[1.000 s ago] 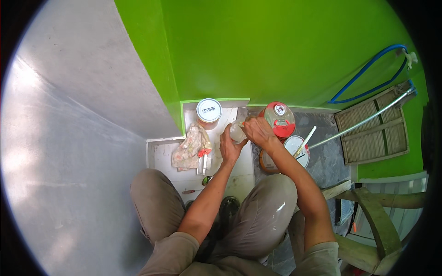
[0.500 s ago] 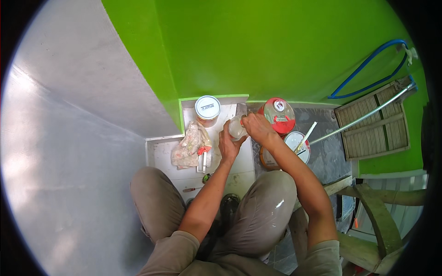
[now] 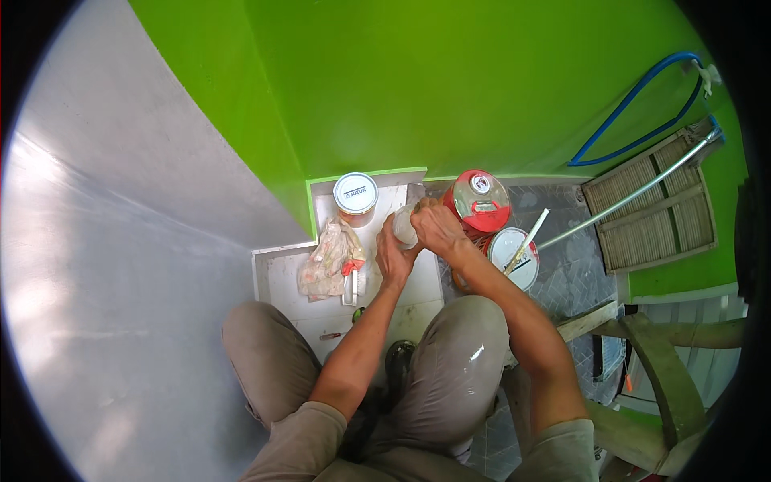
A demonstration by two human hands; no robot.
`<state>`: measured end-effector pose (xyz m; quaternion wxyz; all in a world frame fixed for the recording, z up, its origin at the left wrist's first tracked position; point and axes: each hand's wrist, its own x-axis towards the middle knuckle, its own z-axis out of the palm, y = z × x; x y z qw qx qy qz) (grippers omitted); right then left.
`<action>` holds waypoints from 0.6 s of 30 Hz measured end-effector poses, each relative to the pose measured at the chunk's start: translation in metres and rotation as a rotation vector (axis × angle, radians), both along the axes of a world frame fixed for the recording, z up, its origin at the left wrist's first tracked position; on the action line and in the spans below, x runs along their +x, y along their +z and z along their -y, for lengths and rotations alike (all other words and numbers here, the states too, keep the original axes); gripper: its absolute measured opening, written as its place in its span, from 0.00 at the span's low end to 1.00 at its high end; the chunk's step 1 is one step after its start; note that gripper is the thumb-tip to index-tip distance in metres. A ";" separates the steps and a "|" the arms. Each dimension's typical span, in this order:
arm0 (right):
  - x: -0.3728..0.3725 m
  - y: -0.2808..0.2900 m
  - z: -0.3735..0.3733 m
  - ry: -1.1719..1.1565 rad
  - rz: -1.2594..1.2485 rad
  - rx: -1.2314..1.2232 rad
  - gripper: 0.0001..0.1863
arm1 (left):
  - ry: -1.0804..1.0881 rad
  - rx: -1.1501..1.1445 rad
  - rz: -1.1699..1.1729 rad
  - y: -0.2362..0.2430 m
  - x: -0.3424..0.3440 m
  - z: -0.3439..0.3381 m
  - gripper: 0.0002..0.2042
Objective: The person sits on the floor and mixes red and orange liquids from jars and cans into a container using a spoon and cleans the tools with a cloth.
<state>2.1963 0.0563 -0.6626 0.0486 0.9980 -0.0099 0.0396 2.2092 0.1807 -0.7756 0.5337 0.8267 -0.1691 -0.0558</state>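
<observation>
Between my knees and the green wall, my left hand (image 3: pixel 393 255) is wrapped round a small translucent whitish cup (image 3: pixel 405 228). My right hand (image 3: pixel 438 228) is closed against the cup's right side, its fingers curled near the rim. What the right fingers hold, if anything, is hidden. The cup's contents do not show. Just left of the cup stands a lidded paint can (image 3: pixel 355 194) with a white top. To the right of my right hand are a red-topped metal can (image 3: pixel 480 201) and another white-lidded paint can (image 3: pixel 522 269), with a pale stick (image 3: pixel 532 239) over its lid.
A stained rag (image 3: pixel 323 261) and a white-handled brush (image 3: pixel 350 285) lie on the white ledge (image 3: pixel 309 312). A small tool (image 3: pixel 330 336) lies nearer my feet. At right, a metal pole (image 3: pixel 626 193) crosses a slatted wooden panel (image 3: pixel 654 201); a wooden frame (image 3: pixel 662 377) stands nearer.
The view has shifted slightly. My right hand has moved a little left and nearer to me against the cup, which looks more tilted. Both hands stay at the cup.
</observation>
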 end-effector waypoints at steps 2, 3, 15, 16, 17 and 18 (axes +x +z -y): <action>0.001 0.008 0.001 -0.035 -0.113 0.049 0.12 | -0.015 0.013 0.008 0.001 -0.001 0.003 0.52; 0.002 0.015 0.004 0.005 -0.034 0.065 0.12 | 0.005 0.012 0.024 0.000 0.001 0.006 0.52; -0.054 0.157 0.032 -0.754 0.469 1.213 0.26 | 0.189 -0.352 -0.169 0.169 0.020 -0.015 0.41; -0.065 0.173 0.019 -0.768 0.503 1.267 0.26 | 0.125 -0.352 -0.198 0.206 0.019 -0.023 0.40; -0.076 0.191 0.000 -0.759 0.488 1.394 0.30 | 0.034 -0.357 -0.227 0.242 0.019 -0.030 0.38; -0.084 0.212 -0.016 -0.587 0.450 1.341 0.36 | 0.005 -0.259 -0.202 0.278 0.018 -0.037 0.37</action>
